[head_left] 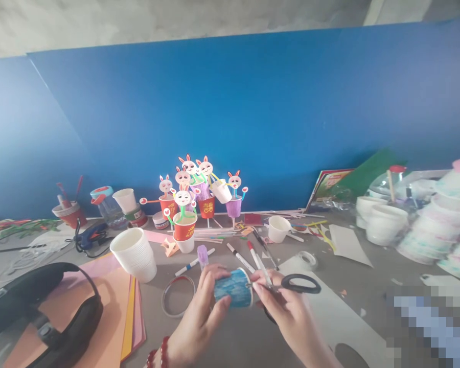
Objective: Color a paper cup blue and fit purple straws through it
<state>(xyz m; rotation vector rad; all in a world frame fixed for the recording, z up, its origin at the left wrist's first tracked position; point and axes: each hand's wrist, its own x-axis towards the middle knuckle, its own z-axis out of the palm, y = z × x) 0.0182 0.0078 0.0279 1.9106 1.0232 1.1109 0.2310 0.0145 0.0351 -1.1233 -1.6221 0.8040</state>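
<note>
My left hand [203, 312] is closed round a paper cup [233, 287] coloured blue, held on its side above the grey table [230, 337]. My right hand [287, 312] grips black-handled scissors [297, 284], whose blades point at the rim of the blue cup. A red bead bracelet [157, 352] is on my left wrist. Behind my hands lie several marker pens [241, 258], and a clear tape ring [178, 295] lies flat to the left of the cup.
Bunny-faced cup figures [193, 202] stand at the back by the blue wall. A stack of white cups [135, 254], coloured paper sheets [115, 301], a glue gun [90, 236] and black headphones [42, 317] are left. Stacked bowls [437, 230] fill the right.
</note>
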